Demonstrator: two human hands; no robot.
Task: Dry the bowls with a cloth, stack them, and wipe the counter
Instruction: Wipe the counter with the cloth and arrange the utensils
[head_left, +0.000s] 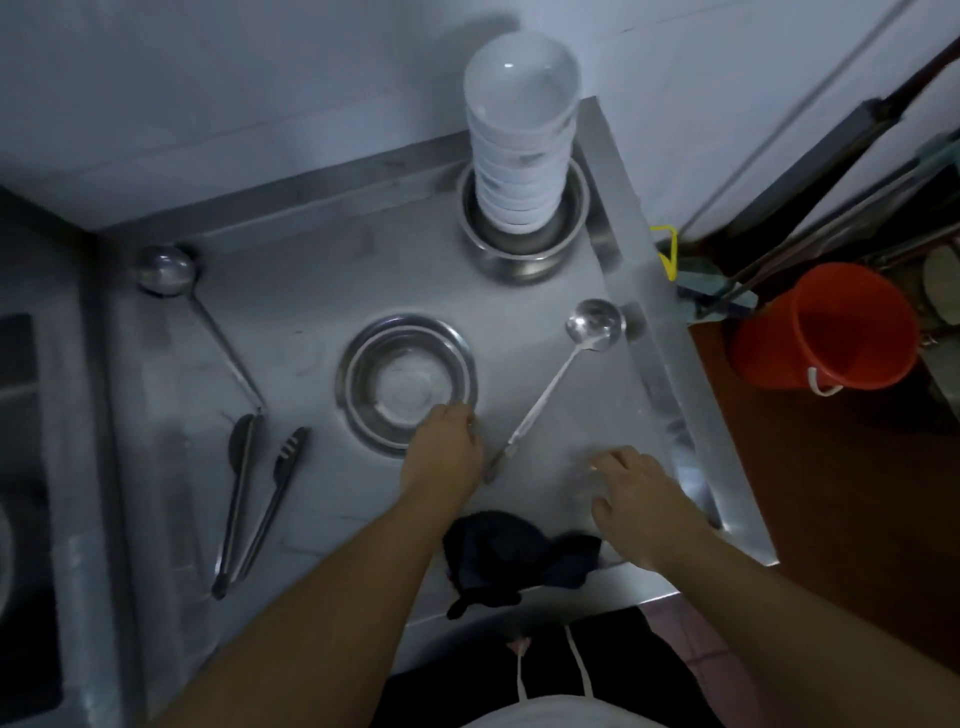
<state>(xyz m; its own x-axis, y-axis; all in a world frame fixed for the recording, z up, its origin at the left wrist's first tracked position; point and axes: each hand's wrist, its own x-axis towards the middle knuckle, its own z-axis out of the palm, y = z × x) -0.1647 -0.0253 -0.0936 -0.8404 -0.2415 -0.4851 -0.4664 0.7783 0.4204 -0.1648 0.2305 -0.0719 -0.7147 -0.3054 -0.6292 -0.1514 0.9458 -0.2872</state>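
A steel bowl (405, 382) stands upright in the middle of the steel counter (322, 280). My left hand (444, 447) grips its near right rim, with the fingers curled over the edge. To the right, my right hand (636, 493) hovers over or rests on the bare counter with loosely bent fingers and holds nothing. A dark cloth (514, 561) lies crumpled at the counter's front edge between my two forearms, and neither hand touches it. At the back right, a tall stack of white bowls (519, 140) stands inside another steel bowl (524, 249).
A ladle (592, 325) lies slanted just right of my left hand. A second ladle (166, 270) and black tongs (254, 499) lie on the left. A raised rim runs along the counter's right edge. An orange bucket (826, 327) stands on the floor to the right.
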